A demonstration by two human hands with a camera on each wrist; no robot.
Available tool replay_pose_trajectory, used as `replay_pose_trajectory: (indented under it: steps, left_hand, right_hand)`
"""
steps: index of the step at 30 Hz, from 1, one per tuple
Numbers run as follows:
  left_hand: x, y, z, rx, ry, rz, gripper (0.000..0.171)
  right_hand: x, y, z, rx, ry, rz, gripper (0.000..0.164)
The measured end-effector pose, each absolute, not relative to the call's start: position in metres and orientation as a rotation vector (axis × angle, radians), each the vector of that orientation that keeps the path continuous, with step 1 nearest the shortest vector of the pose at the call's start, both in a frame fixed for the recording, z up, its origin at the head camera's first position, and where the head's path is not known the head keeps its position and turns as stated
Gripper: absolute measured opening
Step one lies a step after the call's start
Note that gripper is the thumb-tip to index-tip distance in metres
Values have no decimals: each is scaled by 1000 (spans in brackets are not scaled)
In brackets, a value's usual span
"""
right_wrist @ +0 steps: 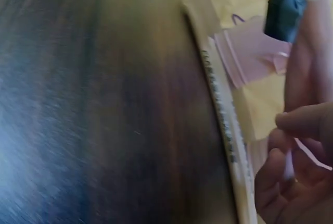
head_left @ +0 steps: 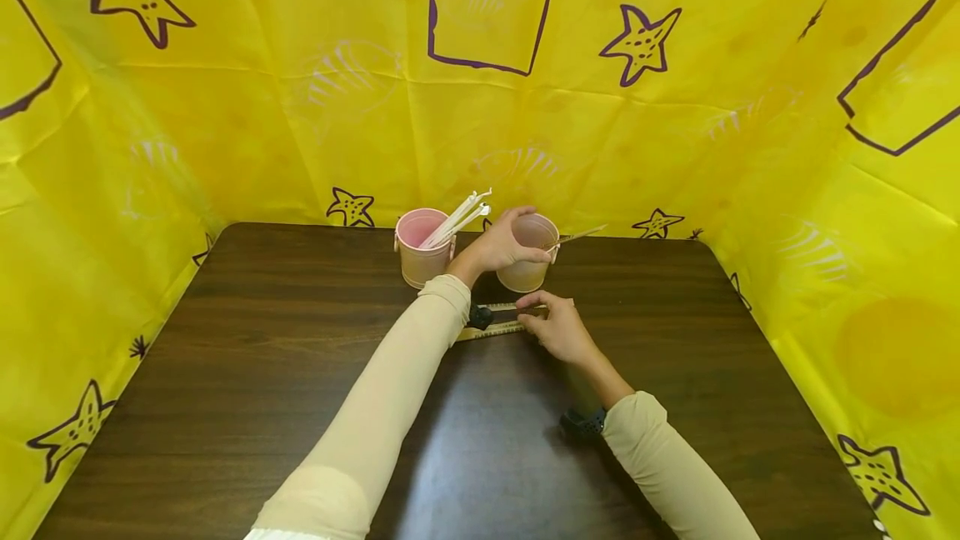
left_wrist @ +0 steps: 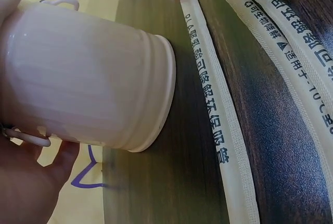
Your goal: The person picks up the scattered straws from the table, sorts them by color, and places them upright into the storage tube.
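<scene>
My left hand (head_left: 501, 244) grips a small pale pink bucket (left_wrist: 83, 78), its fingers and thumb spread round the sides near the rim. One thin wrapped straw (head_left: 585, 234) sticks out of this bucket to the right. In front of it, paper-wrapped straws (left_wrist: 210, 99) with dark printed characters lie on the table. My right hand (head_left: 558, 327) is over their right part, thumb and forefinger a little apart in the head view. The right wrist view has the fingers bent beside a printed straw (right_wrist: 221, 104), with nothing plainly held between them.
A second pink bucket (head_left: 422, 265) stands to the left, with several white straws (head_left: 457, 219) leaning out of it. Both buckets are near the far edge of the dark wooden table (head_left: 262, 373). A yellow cloth (head_left: 247, 107) with drawn starfish hangs behind and at the sides.
</scene>
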State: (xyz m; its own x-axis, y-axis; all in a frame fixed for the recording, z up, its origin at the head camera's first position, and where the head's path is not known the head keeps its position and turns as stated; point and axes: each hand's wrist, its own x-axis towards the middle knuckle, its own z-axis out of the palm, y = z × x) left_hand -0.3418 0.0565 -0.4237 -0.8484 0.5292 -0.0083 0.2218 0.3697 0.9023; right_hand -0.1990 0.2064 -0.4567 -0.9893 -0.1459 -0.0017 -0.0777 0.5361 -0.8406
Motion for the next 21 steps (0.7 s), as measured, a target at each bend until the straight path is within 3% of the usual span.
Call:
replay_pose_trajectory:
  steps: [9,21]
  left_hand:
    - [-340,56,-426,669,2325,1480,101]
    - [-342,56,-423,666,2322,1443,101]
  right_hand:
    - [-195,193,-466,-563,2776,-1176,27]
    - [-186,200,-468,-653,2905,-879,10]
